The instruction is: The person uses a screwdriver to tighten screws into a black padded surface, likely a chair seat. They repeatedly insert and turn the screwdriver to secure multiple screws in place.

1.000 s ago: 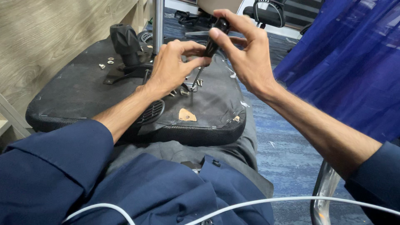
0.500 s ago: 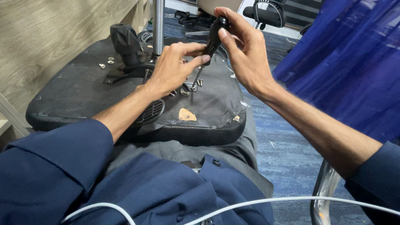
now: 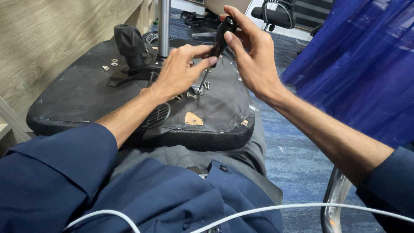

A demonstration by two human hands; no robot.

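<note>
The right hand (image 3: pixel 252 56) is raised over the upturned chair seat (image 3: pixel 86 95), wrist bent back, palm turned toward the left. Its fingers arch over the black handle of a screwdriver (image 3: pixel 219 39), the thumb pressed against the handle's side and the fingertips capping the top end, so the hand grips the tool from above. The left hand (image 3: pixel 177 75) reaches in from the lower left with the forearm lying across the seat. Its thumb and forefinger pinch the lower part of the handle, just where the metal shaft begins, while the other fingers curl loosely underneath.

The screwdriver stands tilted, handle up toward the right hand, shaft slanting down and to the left. Its tip meets the seat's underside among a small cluster of screws (image 3: pixel 202 86) near a metal bracket; whether the tip sits in a screw head cannot be told.

The seat rests on the person's lap, black fabric underside facing up. A shiny metal column (image 3: pixel 163 26) rises from its middle beside a black lever knob (image 3: pixel 129 41). A few loose washers (image 3: pixel 111 64) lie on the fabric to the left of the knob. A blue curtain (image 3: pixel 358 64) hangs on the right, and a white cable (image 3: pixel 276 209) crosses the lap.
</note>
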